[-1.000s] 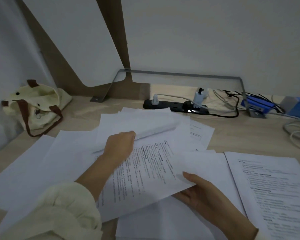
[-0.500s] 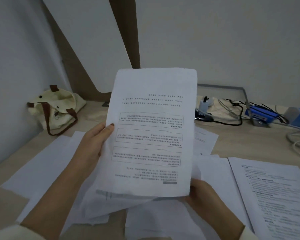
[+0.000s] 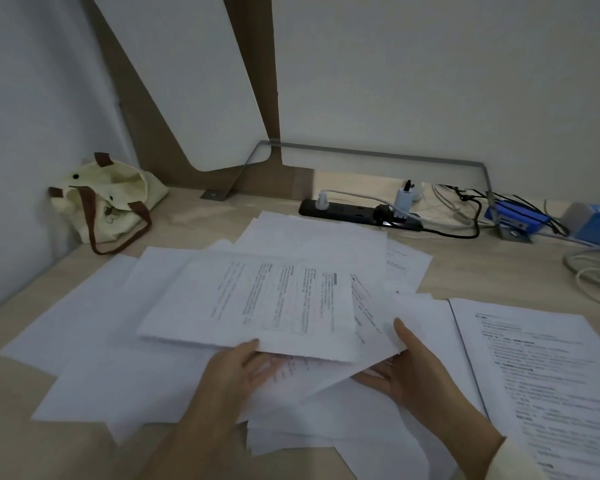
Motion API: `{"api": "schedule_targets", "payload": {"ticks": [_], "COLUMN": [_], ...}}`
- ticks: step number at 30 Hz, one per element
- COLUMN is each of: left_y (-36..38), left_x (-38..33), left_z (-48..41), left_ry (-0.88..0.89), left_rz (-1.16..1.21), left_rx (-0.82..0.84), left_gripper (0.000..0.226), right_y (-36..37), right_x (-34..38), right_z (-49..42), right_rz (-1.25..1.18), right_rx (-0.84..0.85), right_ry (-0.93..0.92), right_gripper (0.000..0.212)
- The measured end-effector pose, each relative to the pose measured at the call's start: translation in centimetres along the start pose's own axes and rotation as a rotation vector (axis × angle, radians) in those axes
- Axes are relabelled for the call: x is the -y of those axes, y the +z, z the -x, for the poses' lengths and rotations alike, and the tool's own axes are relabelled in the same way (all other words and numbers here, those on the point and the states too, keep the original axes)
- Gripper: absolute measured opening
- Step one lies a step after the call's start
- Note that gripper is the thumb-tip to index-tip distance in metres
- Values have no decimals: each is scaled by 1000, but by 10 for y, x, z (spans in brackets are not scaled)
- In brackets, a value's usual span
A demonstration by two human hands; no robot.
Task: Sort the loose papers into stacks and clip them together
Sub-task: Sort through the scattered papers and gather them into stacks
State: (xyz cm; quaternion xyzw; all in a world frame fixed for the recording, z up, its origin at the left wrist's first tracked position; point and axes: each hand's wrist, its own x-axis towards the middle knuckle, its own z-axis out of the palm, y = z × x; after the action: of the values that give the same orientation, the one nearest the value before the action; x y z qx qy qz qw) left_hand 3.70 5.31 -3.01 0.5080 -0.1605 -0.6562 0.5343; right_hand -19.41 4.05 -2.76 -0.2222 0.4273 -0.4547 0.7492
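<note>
Item 1. Left hand [image 3: 236, 370]: thumb on top, fingers beneath, pinching the near edge of a printed sheaf [image 3: 267, 299], which is raised slightly off the pile. It looks more than one sheet thick, though the count cannot be told.

Item 2. Right hand [image 3: 411, 368]: thumb over and fingers under an angled sheet [image 3: 371, 317] lying just below the sheaf. Its near corner is gripped.

Item 3. Loose papers [image 3: 94, 341]: unsorted and overlapping at all angles across the middle of the bench [image 3: 471, 271], under and around both hands.

Item 4. Squared stack [image 3: 551, 393]: printed face up on the bench to the right of the right hand, apart from the muddle.

Item 5. Cream tote bag [image 3: 108, 202] in the far left corner.

Item 6. Black power strip [image 3: 354, 213] with plugs, a blue box [image 3: 515, 220] and coiled cables [image 3: 596, 268] along the far edge.

Step in hand, as judged: sorting, with pages being drawn from the pile and matched. Clipping has not begun, and no clip is visible.

Next move, as judged: separate the sheaf from the angled sheet, decide which stack each belongs to, then lay it down with edges squared.
</note>
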Motion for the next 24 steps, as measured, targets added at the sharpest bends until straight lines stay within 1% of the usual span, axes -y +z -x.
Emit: {"api": "schedule_targets", "payload": {"ticks": [3,5,7,8,9,10,11,12,14,15,16,17,18,19,20,22,24], "left_y": [10,15,20,22,24,25,27,28,28,28,27,27,28,30,31,33,31], "left_x": [15,17,10,2,-8,-19,-29,-38,-52,-55,-55,-54,-53,-50,-47,-41,-43], "left_z": [12,21,30,32,34,33,29,21,-5,-18,-31,-41,-48,-52,-53,-53,-51], "left_ry": [-116,-208,-284,-284,-238,-146,-26,120,436,529,551,515,446,367,295,218,178], "left_rz": [-77,-223,-424,-525,-605,-663,-715,-779,-1002,-1133,-1233,-1292,-1297,-1263,-1211,-1119,-1015], "left_rx": [119,226,369,431,472,479,445,362,144,72,30,18,28,56,91,129,128], "left_gripper": [20,23,26,27,28,29,28,24,18,24,38,53,65,71,73,66,49], "right_y": [4,4,2,1,-1,-2,-3,-4,-4,-5,-5,-6,-8,-9,-11,-13,-13], "right_x": [-2,-7,-11,-12,-11,-9,-6,-3,4,9,13,16,19,21,23,25,26], "right_z": [-1,-4,-6,-6,-5,-5,-4,-3,-1,1,1,1,1,1,0,-1,-3], "right_rz": [60,99,113,118,121,119,117,120,180,227,265,290,295,278,244,176,122], "right_rx": [61,50,23,10,2,-1,-1,-6,-54,-88,-116,-140,-159,-180,-192,-174,-116], "right_ry": [-1,-36,-74,-83,-83,-77,-68,-57,-45,-46,-54,-66,-78,-91,-102,-128,-149], "right_gripper": [34,34,37,37,36,35,34,32,26,21,18,16,15,14,14,17,21]}}
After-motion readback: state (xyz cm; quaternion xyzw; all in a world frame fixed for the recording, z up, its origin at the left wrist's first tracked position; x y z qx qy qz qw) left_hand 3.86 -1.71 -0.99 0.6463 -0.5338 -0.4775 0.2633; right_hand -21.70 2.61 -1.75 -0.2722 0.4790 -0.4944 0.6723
